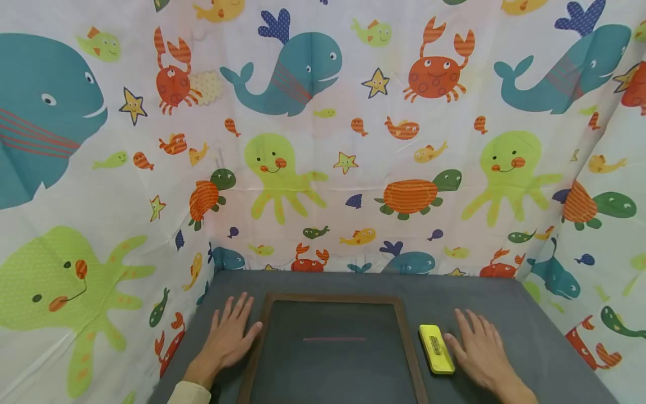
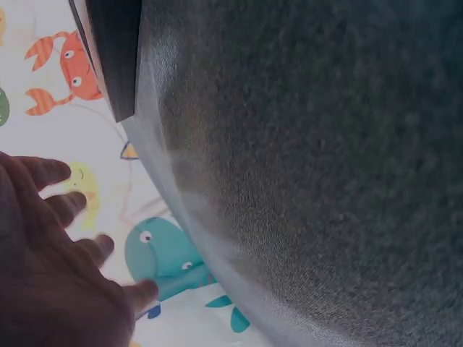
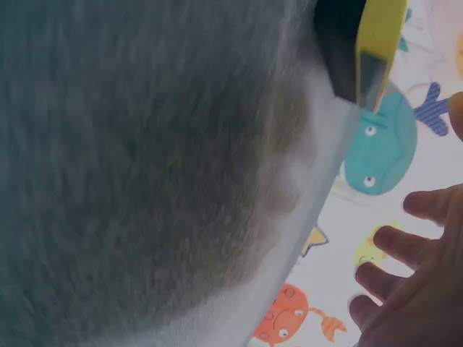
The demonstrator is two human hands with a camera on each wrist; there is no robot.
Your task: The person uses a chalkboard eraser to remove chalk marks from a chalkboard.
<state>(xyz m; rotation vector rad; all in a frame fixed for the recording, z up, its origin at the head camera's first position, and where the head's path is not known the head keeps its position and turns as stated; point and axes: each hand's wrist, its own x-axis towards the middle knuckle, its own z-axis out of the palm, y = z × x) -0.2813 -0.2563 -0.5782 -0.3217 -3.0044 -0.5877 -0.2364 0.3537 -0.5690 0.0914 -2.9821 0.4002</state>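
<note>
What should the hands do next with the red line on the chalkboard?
Probably the right hand should pick up the yellow eraser lying just beside it. Both hands rest flat and hold nothing, and the red line sits on the chalkboard.

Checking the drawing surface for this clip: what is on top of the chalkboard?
On the chalkboard only a short red line shows. The left hand touches its frame; the yellow eraser and right hand lie beside it. Its near edge is out of frame.

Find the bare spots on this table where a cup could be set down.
Free: the grey table strip behind the chalkboard, and right of the right hand. Crowded: between chalkboard, yellow eraser and right hand; left hand fills the left edge.
</note>
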